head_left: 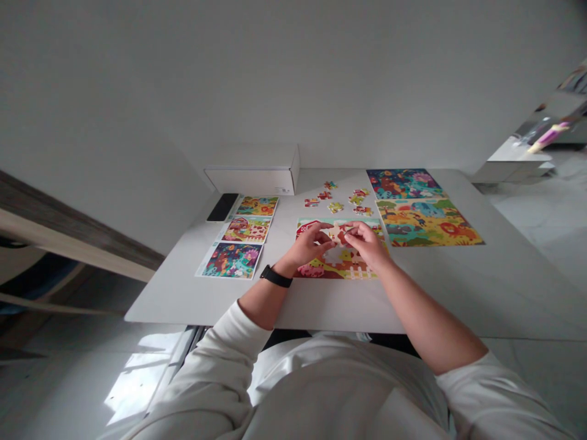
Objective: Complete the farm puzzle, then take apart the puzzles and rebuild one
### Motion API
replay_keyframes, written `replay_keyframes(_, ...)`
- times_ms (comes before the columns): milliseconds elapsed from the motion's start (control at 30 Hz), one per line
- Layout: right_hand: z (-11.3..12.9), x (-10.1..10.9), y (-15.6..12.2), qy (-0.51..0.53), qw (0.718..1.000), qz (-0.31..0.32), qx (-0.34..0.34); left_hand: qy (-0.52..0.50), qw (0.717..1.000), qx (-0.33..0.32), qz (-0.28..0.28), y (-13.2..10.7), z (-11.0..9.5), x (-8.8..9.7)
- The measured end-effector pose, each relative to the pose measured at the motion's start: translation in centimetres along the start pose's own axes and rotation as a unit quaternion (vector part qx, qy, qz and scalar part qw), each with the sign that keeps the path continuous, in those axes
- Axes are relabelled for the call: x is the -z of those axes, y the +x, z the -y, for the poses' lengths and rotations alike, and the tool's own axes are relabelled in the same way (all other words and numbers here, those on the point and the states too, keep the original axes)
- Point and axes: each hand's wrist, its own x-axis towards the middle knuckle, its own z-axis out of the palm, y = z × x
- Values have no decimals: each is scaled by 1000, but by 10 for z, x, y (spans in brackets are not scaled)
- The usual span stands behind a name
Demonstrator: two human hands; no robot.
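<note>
Above the farm-scene jigsaw puzzle (321, 258), a red and cream puzzle piece (340, 234) is held between my two hands. My right hand (368, 243) pinches its right side between thumb and fingers. On the other side, my left hand (312, 245) is curled, with thumb and index fingertips at the piece's left edge. The puzzle shows a red barn, a pink pig and a white fence; my hands hide part of its middle. Several loose puzzle pieces (335, 208) lie just behind it.
Left stands a reference sheet (232, 260) with three small pictures, beside a black phone (222, 207). A white box (252, 177) sits at the back against the wall. Two finished-looking picture puzzles, a dark one (403, 183) and a safari one (426, 223), lie on the right.
</note>
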Motion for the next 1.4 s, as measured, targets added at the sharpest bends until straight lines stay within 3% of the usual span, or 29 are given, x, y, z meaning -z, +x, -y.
replay_keyframes(167,-2,6,2,-39,999,2,29,48,998,3,-40,-1,-7,3)
replay_keyframes(333,2,2,-1,-69,996,44,37,72,997,-12,-36,1,-8,3)
replay_keyframes(467,7,5,1,-57,997,18,48,35,998,7,-42,2,-4,2)
replay_keyframes(600,10,13,3,-48,998,-16,22,-29,997,35,-55,2,-2,3)
replay_keyframes(733,10,12,1,-51,998,19,1,-50,996,50,-47,1,-1,1)
replay_keyframes(900,11,10,1,-55,997,47,-19,-49,997,59,-30,1,-3,0)
replay_keyframes(1133,14,22,4,-57,997,42,-33,8,998,43,-54,3,-5,4)
replay_keyframes(1400,16,24,1,-57,996,63,-41,-22,997,70,-30,3,0,3)
